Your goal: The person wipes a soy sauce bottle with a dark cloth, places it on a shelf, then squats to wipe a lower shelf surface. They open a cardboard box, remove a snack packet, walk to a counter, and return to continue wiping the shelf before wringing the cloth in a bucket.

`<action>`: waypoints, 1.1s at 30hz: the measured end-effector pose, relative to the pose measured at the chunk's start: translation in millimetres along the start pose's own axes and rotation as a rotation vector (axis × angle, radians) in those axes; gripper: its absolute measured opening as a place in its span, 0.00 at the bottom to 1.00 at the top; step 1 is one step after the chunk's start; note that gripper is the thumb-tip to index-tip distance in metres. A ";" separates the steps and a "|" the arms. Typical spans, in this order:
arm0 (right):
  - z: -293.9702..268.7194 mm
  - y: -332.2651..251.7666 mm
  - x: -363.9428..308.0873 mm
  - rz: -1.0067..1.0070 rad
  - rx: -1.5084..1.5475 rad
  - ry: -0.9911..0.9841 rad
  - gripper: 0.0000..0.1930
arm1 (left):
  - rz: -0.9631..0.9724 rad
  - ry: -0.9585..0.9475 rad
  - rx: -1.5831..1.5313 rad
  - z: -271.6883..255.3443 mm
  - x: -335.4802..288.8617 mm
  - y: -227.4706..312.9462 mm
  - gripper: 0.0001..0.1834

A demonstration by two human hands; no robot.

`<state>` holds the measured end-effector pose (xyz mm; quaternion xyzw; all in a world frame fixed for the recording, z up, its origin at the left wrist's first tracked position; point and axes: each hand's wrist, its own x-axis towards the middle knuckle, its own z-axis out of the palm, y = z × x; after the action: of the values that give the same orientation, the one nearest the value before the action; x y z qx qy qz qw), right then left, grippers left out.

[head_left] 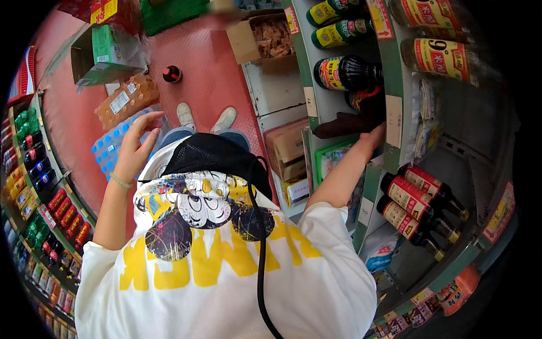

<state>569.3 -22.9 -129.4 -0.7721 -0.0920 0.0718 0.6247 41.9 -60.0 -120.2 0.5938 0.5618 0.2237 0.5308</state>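
Observation:
My right hand (371,137) reaches in between the shelves on the right, its fingers partly hidden behind the shelf edge. It grips a dark brown cloth (341,125), which trails over the shelf's front edge. Just beyond the cloth, a dark sauce bottle (337,73) with a yellow and red label lies with its base outward, and another dark bottle (361,97) is partly covered. My left hand (138,144) hangs free over the floor on the left, empty, fingers apart. Below it is a shrink-wrapped pack of blue-capped bottles (116,144).
On the pink floor stand a dark red-topped bottle (172,74), an orange wrapped pack (127,101) and a green open carton (99,56). An open cardboard box (276,39) is by the shelving. More bottles (409,206) lie on the right shelves; a drinks shelf (53,198) lines the left.

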 end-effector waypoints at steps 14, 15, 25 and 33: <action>-38.5 36.4 24.2 0.236 -0.017 -0.106 0.29 | 0.050 -0.136 0.026 24.9 11.2 22.8 0.17; -39.9 38.6 28.9 0.230 -0.100 -0.111 0.30 | 0.057 -0.158 0.020 26.3 14.2 26.5 0.17; -66.0 27.2 -98.2 0.370 0.075 -0.165 0.32 | 0.273 -0.518 0.069 72.8 73.8 85.2 0.21; -57.8 -5.1 -178.8 0.218 0.067 -0.836 0.20 | 0.379 -0.695 -0.233 179.3 87.7 112.6 0.35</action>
<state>408.1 -118.2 -113.0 -0.6611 -0.2524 0.4468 0.5473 268.4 -26.7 -110.3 0.6630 0.2008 0.1656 0.7020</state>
